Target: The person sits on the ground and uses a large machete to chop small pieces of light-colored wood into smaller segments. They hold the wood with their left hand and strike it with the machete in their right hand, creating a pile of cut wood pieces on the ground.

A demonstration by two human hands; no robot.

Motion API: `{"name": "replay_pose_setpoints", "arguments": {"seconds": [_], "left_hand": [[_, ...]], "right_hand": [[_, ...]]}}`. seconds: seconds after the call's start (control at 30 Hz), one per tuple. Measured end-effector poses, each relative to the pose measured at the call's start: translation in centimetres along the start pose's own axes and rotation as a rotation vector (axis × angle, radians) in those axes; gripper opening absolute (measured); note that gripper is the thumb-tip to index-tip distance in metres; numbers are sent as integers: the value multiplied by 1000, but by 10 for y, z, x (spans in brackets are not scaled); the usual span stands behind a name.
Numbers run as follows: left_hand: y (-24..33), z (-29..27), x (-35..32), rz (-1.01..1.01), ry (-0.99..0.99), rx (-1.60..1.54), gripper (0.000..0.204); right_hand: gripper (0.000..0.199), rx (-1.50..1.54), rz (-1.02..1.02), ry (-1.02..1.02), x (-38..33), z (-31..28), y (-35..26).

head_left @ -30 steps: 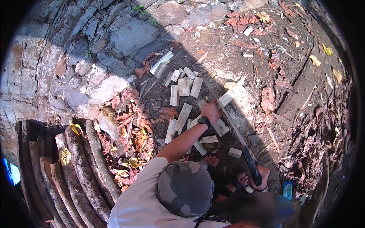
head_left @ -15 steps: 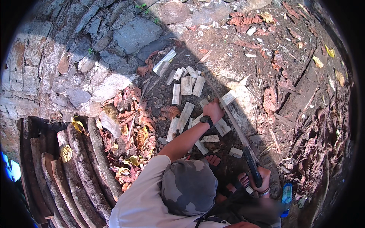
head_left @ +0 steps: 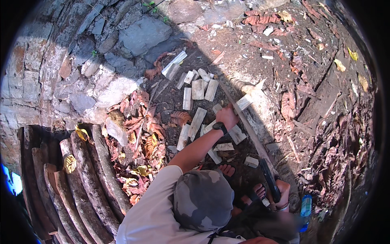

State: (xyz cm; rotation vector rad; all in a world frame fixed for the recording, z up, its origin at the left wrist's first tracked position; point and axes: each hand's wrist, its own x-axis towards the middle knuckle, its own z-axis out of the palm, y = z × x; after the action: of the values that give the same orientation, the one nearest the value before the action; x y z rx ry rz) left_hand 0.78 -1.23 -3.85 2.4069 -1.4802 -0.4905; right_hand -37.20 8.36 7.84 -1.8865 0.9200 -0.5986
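Note:
My left hand (head_left: pixel 227 116), with a dark watch at the wrist, is closed on a pale strip of wood (head_left: pixel 244 101) whose far end sticks out past the blade. My right hand (head_left: pixel 281 192) grips the black handle of a long saw (head_left: pixel 248 126). Its brownish blade slants up and left from the handle, across the wood and close beside my left fingers. I cannot make out its teeth. Beneath the strip, a pale log (head_left: pixel 254 89) lies on the ground, partly sunlit. Several short cut wood blocks (head_left: pixel 198 89) lie beyond and around my left hand.
Long logs (head_left: pixel 87 175) are stacked at the left. A stone wall (head_left: pixel 144 34) rises at the far left. Dry leaves (head_left: pixel 148 146) cover the ground on both sides. A blue bottle (head_left: pixel 306 207) stands beside my right hand. My sandalled foot (head_left: pixel 258 190) is close to the saw handle.
My right hand and the saw have shifted slightly back toward me, and the blade has slid a little along the wood. My left hand stays in place on the strip.

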Motion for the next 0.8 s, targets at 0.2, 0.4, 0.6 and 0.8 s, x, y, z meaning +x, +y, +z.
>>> {"name": "replay_pose_setpoints", "arguments": {"seconds": [0.2,0.4,0.6,0.8], "left_hand": [[4,-4,0,-43,-32,31,33],[8,-6,-2,-19,-4,21,45],[-5,5,-1,37,42,3,44],[-11,5,-1,10,7,30,43]], "right_hand": [[20,14,-5,-32,58,17,-1],[21,-18,50,-36,-18,-12,4],[20,-11,-42,-71,37,6,2],[21,21,49,-73,40,16,-11]]}}
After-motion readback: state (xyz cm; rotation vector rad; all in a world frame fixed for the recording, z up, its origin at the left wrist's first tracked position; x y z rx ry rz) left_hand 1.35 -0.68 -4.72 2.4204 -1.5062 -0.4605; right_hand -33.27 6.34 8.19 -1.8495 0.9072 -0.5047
